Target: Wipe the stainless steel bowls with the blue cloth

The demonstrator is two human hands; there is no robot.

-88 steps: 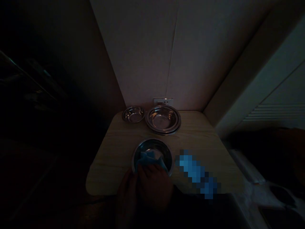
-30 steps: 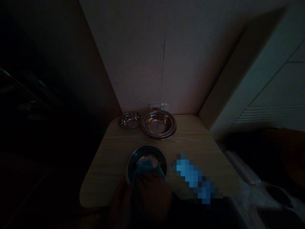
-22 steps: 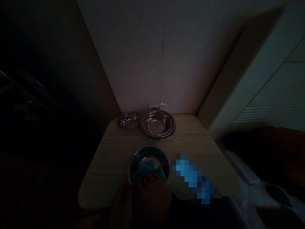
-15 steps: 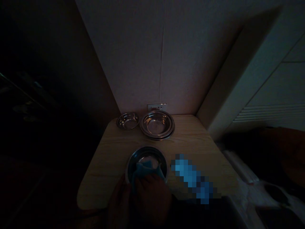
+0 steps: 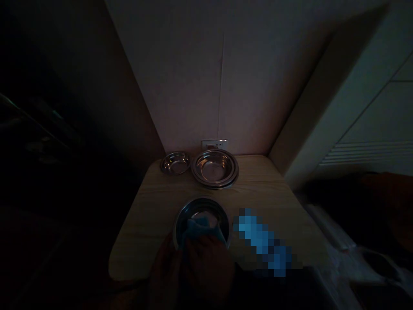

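Note:
A round metal bowl sits near the front of the wooden table, below my head. My right hand presses a blue cloth against the near inside of the bowl, its fingers bent over the fabric. At the bowl's left rim, my left hand grips the edge with its fingers curled. Dim light hides much of both hands and the bowl's near side.
At the table's back stand a small metal bowl and a stack of wider metal bowls, below a wall socket. A pixelated blue object lies to the right. Walls border the back and right.
The whole view has shifted slightly, so things appear a little farther right. Both hands keep their hold on the bowl and the cloth.

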